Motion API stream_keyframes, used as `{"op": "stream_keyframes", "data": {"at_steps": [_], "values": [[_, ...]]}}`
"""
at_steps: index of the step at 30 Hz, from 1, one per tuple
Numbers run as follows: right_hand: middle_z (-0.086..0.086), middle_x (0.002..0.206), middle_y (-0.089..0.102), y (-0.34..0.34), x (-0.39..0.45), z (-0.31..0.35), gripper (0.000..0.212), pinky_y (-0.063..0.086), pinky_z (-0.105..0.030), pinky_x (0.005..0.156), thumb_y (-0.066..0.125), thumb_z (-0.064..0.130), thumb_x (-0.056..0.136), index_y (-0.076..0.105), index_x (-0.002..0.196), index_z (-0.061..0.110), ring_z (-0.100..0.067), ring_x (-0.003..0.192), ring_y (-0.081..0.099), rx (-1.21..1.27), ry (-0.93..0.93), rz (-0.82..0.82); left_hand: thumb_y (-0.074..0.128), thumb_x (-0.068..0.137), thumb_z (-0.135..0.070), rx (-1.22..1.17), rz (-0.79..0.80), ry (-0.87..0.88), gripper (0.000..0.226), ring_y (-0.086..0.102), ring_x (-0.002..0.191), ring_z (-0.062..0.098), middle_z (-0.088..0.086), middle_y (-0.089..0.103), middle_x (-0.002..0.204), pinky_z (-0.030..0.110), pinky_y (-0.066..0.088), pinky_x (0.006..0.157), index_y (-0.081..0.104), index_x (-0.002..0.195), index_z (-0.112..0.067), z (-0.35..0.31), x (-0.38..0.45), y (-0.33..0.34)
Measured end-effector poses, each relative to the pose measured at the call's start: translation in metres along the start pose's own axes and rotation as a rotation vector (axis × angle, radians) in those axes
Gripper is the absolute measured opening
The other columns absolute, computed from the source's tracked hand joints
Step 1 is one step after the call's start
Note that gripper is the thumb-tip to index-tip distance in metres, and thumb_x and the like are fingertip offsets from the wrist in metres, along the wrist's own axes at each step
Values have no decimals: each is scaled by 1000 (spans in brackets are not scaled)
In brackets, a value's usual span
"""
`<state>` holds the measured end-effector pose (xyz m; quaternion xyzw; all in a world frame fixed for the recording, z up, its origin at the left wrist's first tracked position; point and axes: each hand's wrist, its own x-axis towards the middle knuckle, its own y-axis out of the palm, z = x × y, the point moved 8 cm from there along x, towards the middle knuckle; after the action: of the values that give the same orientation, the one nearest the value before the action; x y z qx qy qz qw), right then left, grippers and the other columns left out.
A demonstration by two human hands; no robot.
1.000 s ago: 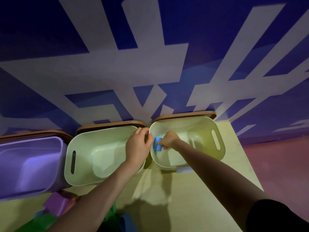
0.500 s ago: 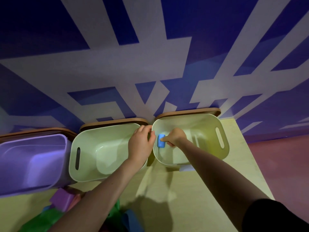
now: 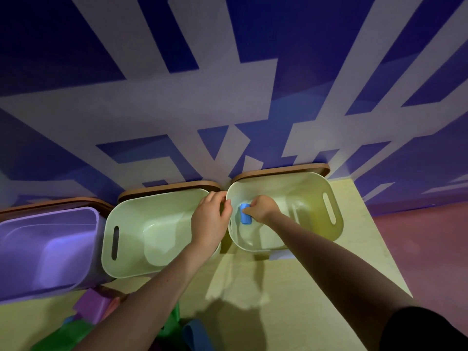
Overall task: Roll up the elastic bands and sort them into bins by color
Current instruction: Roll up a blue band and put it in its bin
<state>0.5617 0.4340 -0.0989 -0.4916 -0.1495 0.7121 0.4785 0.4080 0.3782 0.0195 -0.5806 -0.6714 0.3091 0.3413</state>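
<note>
We see the right hand (image 3: 262, 208) pinching the rolled blue band (image 3: 245, 213) inside the right-hand pale green bin (image 3: 331, 225). The left hand (image 3: 210, 219) curls its fingers over that bin's near-left rim.

Your left hand (image 3: 209, 219): bare, no glove, ring or watch | your right hand (image 3: 262, 208): bare | forearms: uncovered | your right upper arm: black sleeve (image 3: 417, 330), short, plain
</note>
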Motion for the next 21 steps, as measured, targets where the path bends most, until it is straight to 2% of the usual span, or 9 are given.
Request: {"op": "stream_keyframes", "data": {"at_steps": [9,21], "values": [[-3,56,51,-2,1,-9,34,41,-25,53,53,27,86,49,55,14,-18,53,49,148,83,12,52,93,-23,-20,-4,-1,22,56,87,17,-4,63,98,28,44,66,65,109,-16,2,1,2],[-5,54,52,0,4,-11,28,44,-26,57,59,23,80,54,56,10,-18,50,48,187,130,41,50,94,-25,-23,0,-3,24,56,88,16,-4,63,100,29,46,68,64,110,-16,3,1,3]]}}
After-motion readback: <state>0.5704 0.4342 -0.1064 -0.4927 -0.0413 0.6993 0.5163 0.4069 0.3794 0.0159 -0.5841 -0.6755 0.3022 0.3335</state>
